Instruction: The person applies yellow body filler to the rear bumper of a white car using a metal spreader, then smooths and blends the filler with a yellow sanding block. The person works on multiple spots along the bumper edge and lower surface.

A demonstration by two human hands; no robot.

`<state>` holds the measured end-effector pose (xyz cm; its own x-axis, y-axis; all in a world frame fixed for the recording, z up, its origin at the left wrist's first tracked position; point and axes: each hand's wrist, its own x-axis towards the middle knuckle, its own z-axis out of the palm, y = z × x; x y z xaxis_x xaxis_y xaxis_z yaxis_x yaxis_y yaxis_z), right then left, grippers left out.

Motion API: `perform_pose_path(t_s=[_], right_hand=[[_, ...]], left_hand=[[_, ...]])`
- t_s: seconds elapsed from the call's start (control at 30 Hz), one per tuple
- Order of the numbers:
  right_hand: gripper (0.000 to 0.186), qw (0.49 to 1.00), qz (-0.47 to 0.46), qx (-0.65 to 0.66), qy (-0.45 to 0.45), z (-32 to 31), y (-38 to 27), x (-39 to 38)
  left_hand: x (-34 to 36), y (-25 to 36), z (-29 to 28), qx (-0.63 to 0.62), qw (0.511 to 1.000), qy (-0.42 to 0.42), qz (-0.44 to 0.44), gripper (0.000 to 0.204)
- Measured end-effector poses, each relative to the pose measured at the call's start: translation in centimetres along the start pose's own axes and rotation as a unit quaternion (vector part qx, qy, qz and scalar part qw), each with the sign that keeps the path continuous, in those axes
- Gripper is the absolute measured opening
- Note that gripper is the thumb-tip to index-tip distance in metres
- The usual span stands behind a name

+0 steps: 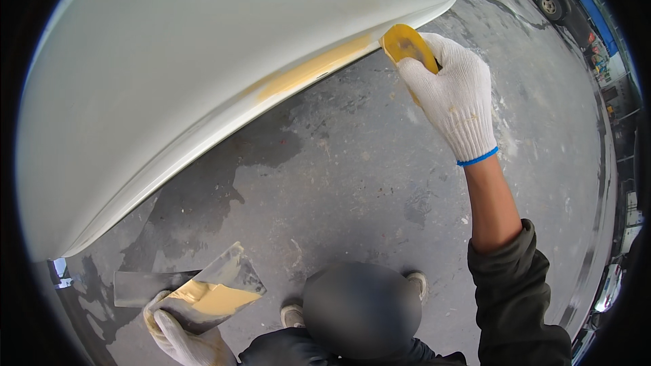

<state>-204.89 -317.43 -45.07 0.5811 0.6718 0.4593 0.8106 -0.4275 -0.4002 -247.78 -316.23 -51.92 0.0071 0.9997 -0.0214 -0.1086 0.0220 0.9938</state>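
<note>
Right hand (453, 95), gloved, arm extended upward with sleeve pushed back, fingers closed in a grip. Left hand (180, 339), gloved, low at the lower edge, fingers clasped.

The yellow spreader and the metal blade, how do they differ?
The yellow spreader is small and rounded; the metal blade is wide, flat and grey. The right hand presses the spreader to the white panel; the left hand holds the blade low. Both carry yellowish filler.
</note>
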Motion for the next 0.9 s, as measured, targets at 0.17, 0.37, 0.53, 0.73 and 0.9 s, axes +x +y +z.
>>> perform_pose_path(t_s=[0.17,0.37,0.53,0.73,0.9], right_hand=[[0.032,0.996,0.067,0.035,-0.049,0.1,-2.1,-0.2],[0.029,0.995,-0.023,0.089,-0.031,1.5,-5.2,-2.6],[0.027,0.991,-0.095,0.098,-0.018,3.6,-9.1,-5.2],[0.028,0.943,0.034,0.304,-0.129,2.7,-9.9,-9.3],[0.028,0.823,0.278,0.480,-0.123,1.7,-5.1,-12.5]], left_hand=[[0.1,0.6,0.1,-0.019,1.000,0.003,-0.005,0.033],[0.1,1.4,0.4,-0.041,0.999,0.002,-0.007,0.032],[0.0,1.8,1.3,-0.050,0.999,-0.007,-0.007,0.031],[-0.3,2.1,1.2,-0.043,0.999,-0.021,-0.003,0.031],[0.3,-0.1,-0.3,-0.035,0.999,-0.028,-0.001,0.030]])
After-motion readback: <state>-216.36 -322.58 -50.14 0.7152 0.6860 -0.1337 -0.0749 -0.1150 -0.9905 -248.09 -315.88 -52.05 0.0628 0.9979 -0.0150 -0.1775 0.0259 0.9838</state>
